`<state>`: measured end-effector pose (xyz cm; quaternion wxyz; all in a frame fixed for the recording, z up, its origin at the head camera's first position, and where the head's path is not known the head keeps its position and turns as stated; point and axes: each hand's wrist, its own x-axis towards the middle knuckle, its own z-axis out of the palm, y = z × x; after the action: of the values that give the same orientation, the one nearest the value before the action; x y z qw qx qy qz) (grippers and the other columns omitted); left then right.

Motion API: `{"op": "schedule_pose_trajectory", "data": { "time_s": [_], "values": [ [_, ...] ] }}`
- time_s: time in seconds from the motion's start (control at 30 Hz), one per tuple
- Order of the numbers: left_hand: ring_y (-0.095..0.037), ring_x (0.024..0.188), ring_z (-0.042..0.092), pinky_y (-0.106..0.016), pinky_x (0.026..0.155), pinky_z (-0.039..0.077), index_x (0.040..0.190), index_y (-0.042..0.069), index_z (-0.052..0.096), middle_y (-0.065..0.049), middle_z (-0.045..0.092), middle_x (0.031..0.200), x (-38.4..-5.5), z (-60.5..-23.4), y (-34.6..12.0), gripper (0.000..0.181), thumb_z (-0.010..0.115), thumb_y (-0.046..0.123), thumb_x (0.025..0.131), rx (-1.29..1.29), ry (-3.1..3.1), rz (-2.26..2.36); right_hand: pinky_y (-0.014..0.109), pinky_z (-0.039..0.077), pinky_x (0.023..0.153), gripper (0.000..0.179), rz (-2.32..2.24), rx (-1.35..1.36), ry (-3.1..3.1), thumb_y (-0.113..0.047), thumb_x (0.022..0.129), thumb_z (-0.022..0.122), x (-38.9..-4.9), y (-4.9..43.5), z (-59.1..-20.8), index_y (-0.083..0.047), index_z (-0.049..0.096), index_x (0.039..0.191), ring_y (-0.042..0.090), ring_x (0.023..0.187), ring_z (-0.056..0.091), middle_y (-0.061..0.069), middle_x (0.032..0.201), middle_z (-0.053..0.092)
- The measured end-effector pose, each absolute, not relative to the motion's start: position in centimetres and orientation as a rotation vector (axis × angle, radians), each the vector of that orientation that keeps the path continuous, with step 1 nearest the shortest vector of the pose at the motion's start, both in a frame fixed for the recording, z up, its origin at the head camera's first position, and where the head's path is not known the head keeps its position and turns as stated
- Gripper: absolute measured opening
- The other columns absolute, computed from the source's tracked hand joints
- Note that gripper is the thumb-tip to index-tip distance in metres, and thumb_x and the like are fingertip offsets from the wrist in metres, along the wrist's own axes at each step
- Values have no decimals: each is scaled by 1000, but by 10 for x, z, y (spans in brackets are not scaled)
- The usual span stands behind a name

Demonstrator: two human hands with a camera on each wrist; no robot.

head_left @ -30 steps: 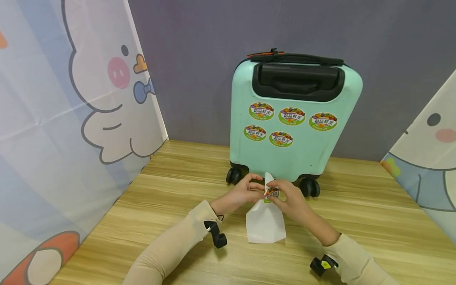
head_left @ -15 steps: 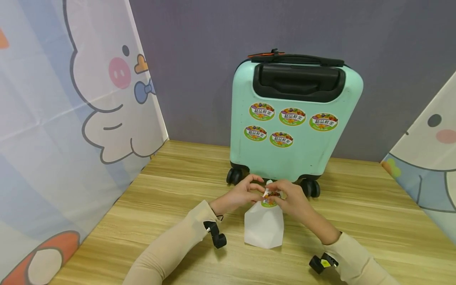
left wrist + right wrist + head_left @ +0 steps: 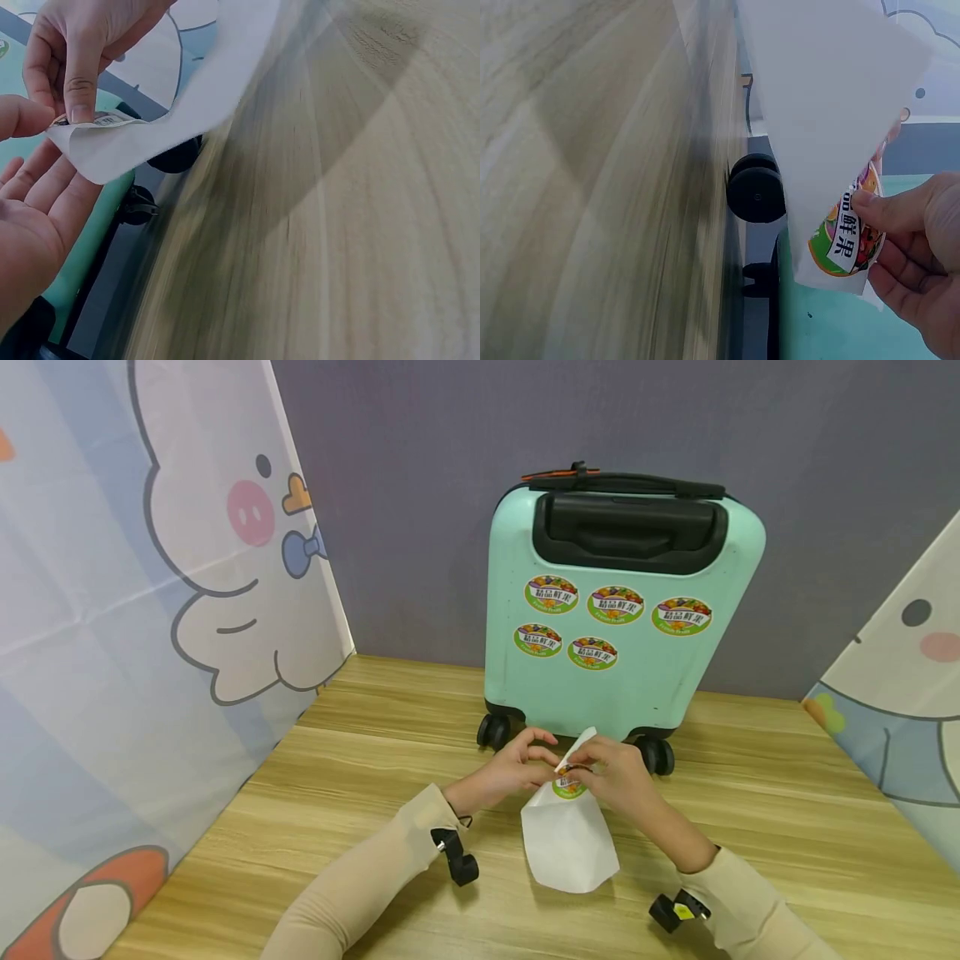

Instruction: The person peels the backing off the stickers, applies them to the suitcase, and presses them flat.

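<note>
A round-edged fruit sticker with a green lower rim is on a white sheet of backing paper, held up in front of the suitcase. My left hand pinches the paper's edge beside the sticker, its other fingers spread underneath. From the other side, my right hand grips the sticker's edge between thumb and fingers. In the right wrist view the right thumb lies on the printed sticker, and the paper bends away from there. The mint-green suitcase stands upright behind both hands, several matching stickers on its face.
The suitcase rests on black wheels on a wood-grain table. A grey panel rises behind it. Cartoon-printed curtains flank the table on left and right.
The paper's free lower end has swung to the right and its folded top now sticks up further right. The right fingers have curled the sticker's upper part over. The suitcase stays put.
</note>
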<state>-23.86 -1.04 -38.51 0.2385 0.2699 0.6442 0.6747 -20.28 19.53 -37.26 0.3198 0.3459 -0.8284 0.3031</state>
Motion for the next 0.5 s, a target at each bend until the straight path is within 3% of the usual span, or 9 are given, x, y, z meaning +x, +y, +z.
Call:
{"op": "schedule_pose_trajectory", "data": {
  "time_s": [0.5],
  "values": [
    [-19,69,68,-31,65,58,131,6,43,-11,70,106,-242,-386,-4,37,59,9,98,577,1828,1917,23,53,55,36,789,942,-2211,22,59,83,-199,191,-369,-9,68,69,12,64,61,-2,73,64]
  ]
}}
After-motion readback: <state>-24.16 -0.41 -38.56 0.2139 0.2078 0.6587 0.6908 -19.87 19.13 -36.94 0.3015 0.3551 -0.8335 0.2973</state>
